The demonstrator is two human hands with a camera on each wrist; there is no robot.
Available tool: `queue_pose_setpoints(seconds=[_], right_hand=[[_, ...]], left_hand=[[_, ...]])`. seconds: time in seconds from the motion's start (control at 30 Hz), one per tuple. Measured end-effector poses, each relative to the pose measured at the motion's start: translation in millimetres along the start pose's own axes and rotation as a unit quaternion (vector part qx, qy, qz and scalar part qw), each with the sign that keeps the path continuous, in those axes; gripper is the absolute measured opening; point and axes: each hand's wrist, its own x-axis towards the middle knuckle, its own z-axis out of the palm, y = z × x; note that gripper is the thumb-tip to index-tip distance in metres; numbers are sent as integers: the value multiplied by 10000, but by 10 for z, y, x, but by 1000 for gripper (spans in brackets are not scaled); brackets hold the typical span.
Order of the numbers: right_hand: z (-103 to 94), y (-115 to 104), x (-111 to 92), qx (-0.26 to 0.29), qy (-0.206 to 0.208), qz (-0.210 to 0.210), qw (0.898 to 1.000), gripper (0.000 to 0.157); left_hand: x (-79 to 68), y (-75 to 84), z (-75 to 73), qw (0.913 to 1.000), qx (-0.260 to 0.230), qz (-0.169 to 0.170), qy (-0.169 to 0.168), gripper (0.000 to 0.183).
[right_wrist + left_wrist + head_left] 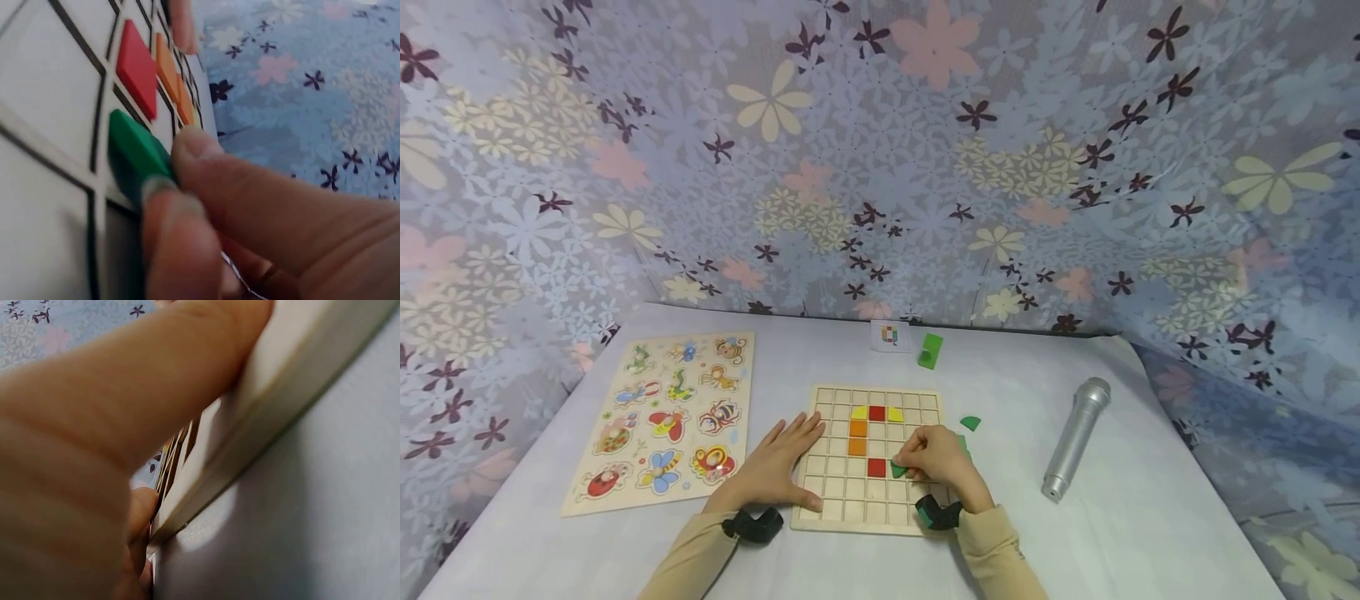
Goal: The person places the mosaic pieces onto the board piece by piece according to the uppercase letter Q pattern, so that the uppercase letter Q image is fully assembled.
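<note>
A wooden grid board (835, 508) lies on the table. Set in its cells are two yellow quarter-round pieces (896, 414), red squares (877, 468) and orange squares (857, 428). My right hand (936, 454) pinches a green quarter-round piece (140, 150) between thumb and fingertips, tilted at a cell beside the lower red square. My left hand (778, 467) rests on the board's left edge, fingers spread and thumb near the lower left corner. In the left wrist view the thumb (187, 356) lies over the board's rim.
A green quarter-round piece (970, 422) and a green piece partly behind the right hand lie right of the board. Behind it are a pattern card (883, 336) and a green block (930, 351). An insect puzzle board (655, 417) lies left, a silver microphone (1077, 437) right.
</note>
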Motion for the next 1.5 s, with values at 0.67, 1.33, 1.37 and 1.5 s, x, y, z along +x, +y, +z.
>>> queue_pose_setpoints(seconds=[0.67,1.33,1.37,1.5], right_hand=[[-410,272,75,152,1957,457,9795,22],[-503,552,92,-839,2508,518,9630,25],[-501,545,96,-685,2486,500,9649,25],[-479,477,114,284,2203,370,9743,25]], left_hand=[[-2,-27,20,9998,45,122,131,118],[0,-8,11,10000,28,49,8,118],[1,-9,13,10000,31,47,1,118],[3,-17,17,10000,54,45,7,118]])
